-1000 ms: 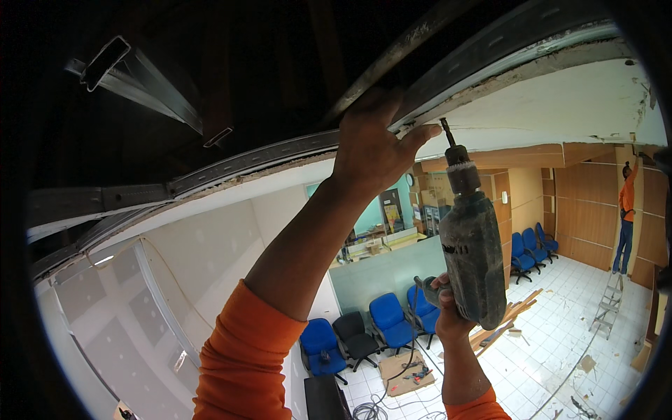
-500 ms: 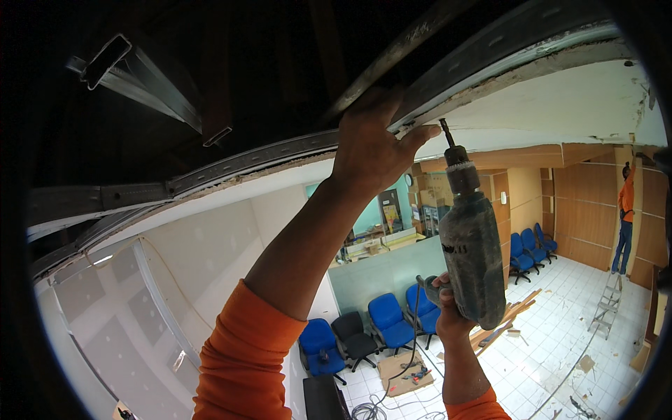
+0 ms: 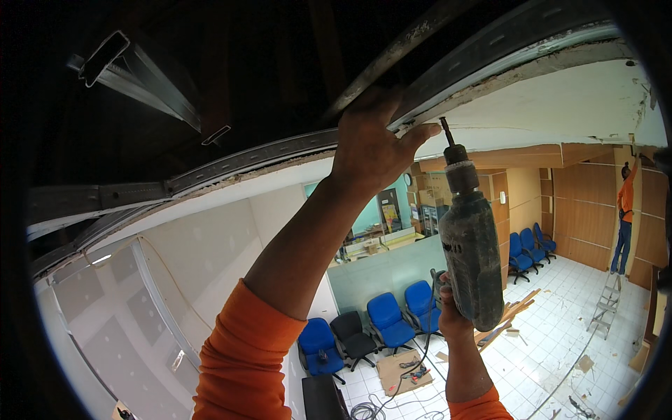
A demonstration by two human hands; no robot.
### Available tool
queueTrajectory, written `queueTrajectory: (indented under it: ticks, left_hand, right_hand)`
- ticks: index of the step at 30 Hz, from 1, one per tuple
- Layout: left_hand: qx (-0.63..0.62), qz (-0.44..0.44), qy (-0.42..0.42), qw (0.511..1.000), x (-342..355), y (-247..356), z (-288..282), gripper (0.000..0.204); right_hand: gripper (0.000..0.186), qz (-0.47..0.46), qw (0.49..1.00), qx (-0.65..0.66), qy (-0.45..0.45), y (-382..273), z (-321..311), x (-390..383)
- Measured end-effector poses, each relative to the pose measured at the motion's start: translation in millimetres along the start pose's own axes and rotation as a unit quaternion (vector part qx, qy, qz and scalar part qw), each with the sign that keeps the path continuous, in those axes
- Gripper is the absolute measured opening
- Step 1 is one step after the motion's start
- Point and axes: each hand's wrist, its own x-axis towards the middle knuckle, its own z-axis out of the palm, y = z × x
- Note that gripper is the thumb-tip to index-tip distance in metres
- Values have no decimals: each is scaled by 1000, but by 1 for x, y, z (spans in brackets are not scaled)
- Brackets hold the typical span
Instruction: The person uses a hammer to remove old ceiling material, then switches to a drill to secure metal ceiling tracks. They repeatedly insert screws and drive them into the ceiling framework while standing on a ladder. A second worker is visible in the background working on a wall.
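My left hand [image 3: 367, 147] reaches up and grips the edge of the ceiling frame, a perforated metal channel [image 3: 235, 157] along a ragged white board [image 3: 532, 98]; its fingertips disappear in shadow and its thumb lies along the edge. My right hand [image 3: 455, 315] holds a dusty dark corded drill [image 3: 469, 252] upright by its handle, with the chuck and bit upward. The bit's tip is close beside my left thumb at the board's edge; I cannot tell whether it touches the board. A pale pipe [image 3: 381, 66] runs above my left hand in the dark opening.
A person [image 3: 624, 203] in orange stands on a ladder [image 3: 607, 308] at the right, arm raised. Below are blue chairs [image 3: 383, 315], a black chair [image 3: 348, 329], wooden strips [image 3: 518, 308], tools on cardboard [image 3: 392, 371] and coiled cable [image 3: 367, 409]. Cut metal channels [image 3: 154, 91] hang upper left.
My right hand and the lower end of the drill have shifted very slightly, with the cord moving along. My left hand stays in the same place.
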Motion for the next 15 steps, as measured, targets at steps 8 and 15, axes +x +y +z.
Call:
queueTrajectory:
  ticks: [8,15]
  left_hand:
    - [0,-8,-9,1000,0,0,-1,42]
    - [-10,-12,-8,1000,0,2,-1,42]
  right_hand:
    - [15,-11,999,-28,-33,4,-8,0]
    - [16,16,998,-59,-29,16,-8,-7]
